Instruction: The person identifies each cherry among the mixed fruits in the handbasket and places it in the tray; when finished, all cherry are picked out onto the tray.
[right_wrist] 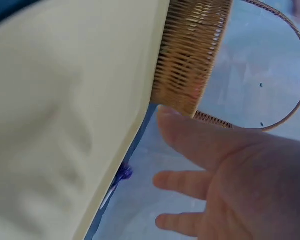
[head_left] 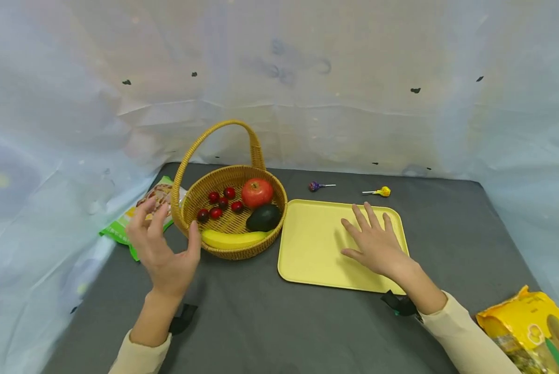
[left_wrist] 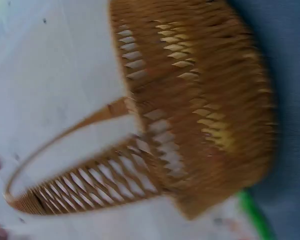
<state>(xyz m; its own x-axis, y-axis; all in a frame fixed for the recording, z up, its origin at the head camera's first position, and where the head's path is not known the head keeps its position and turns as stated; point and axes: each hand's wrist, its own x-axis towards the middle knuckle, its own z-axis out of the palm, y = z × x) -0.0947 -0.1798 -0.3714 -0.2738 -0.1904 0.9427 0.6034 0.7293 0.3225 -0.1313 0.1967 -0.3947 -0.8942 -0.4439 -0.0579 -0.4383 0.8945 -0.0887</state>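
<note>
Head view showed fruit inside the basket (head_left: 234, 208); wrist views showed only its weave. Left hand (head_left: 164, 249) hovered released beside it; right hand (head_left: 375, 244), grip released, lay flat on the tray (head_left: 307, 249).

Dark grey tabletop (head_left: 270, 322), pale translucent sheeting (head_left: 335, 78) draped behind, soft diffuse light

Blurred wicker basket (left_wrist: 200, 100) with arched handle (left_wrist: 70, 175).

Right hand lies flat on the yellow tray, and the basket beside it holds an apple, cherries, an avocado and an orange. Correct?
Not quite. The head view shows the basket holding a banana, not an orange. The rest holds: right hand flat on the yellow tray.
</note>
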